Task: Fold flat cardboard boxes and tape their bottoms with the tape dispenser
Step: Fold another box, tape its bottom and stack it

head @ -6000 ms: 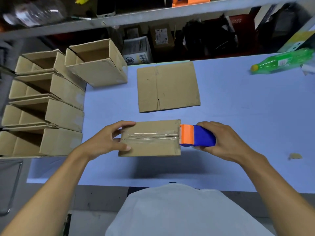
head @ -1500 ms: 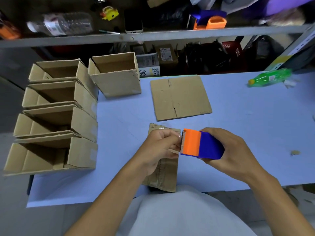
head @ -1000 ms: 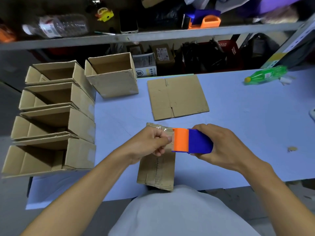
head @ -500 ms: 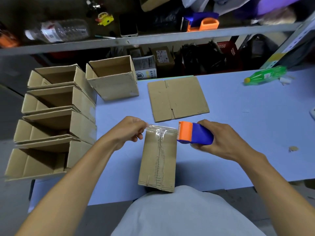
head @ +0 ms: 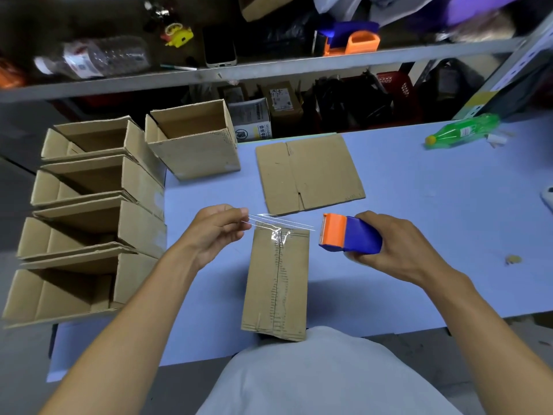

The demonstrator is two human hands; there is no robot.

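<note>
Above box (head: pixel 276 280): tape strip (head: pixel 279 220) pinched in L fingers (head: pixel 239 215), dispenser (head: pixel 350 235) gripped R.

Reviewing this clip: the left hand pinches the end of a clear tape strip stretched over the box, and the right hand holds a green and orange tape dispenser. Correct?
Not quite: the tape dispenser is blue and orange, not green. The head view shows it in the right hand, with the left hand pinching the tape strip over the box.

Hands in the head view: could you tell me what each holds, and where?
Left hand pinches the clear tape by its free end; right hand grips the tape dispenser around its blue body.
</note>
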